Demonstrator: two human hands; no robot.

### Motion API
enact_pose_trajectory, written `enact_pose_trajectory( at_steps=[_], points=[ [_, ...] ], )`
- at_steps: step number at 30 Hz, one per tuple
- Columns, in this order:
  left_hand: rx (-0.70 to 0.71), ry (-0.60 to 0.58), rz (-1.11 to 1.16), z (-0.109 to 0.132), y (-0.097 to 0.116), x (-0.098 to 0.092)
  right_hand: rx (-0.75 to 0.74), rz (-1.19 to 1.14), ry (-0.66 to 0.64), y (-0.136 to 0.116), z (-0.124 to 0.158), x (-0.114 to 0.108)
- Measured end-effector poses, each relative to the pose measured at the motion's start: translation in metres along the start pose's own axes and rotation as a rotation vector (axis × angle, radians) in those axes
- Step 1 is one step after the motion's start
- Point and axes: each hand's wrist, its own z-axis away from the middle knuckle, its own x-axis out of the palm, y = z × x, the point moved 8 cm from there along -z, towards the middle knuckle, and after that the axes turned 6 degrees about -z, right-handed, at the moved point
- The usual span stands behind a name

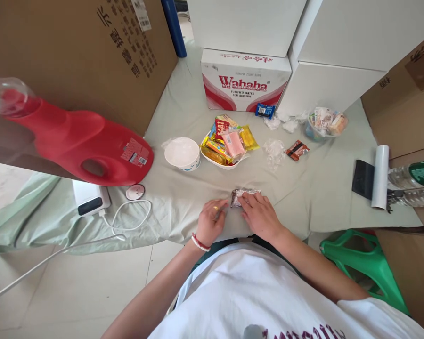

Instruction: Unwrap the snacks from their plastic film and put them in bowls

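A small silvery foil-like packet (236,199) lies flat on the cloth close to the front edge, partly hidden under fingers. My right hand (261,215) grips it from the right, fingers over its top and thumb at the near side. Beside its left end is my left hand (212,221), fingers bent towards it and a gap showing between thumb and forefinger; nothing is visible in this hand. Beyond them stands a white dish (229,166) heaped with wrapped snacks (234,142). To its left is a white paper bowl (182,153) with a blue pattern.
A red jug (88,146), a white power bank (91,197) and its cable are at left. Crumpled clear plastic (274,153), a brown-red packet (297,150), a blue packet (265,110) and a clear tub (325,126) lie at right. A Wahaha box (245,82) stands behind.
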Motion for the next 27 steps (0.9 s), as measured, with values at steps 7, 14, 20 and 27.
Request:
enact_pose_trajectory(
  at_steps=[7,14,20,27],
  points=[
    [-0.146,0.027,0.054,0.016,-0.01,-0.014,0.052,0.044,0.075,0.02,-0.017,-0.001],
    [-0.475,-0.106,0.635,0.004,0.005,0.025,0.137,-0.606,0.205,0.032,-0.01,-0.034],
    [-0.437,-0.299,0.626,-0.007,0.025,0.058,0.179,-0.841,0.062,0.044,0.017,-0.02],
    [-0.006,-0.04,-0.177,0.013,0.0,-0.015,0.592,-0.478,0.737,0.261,0.012,-0.182]
  ],
)
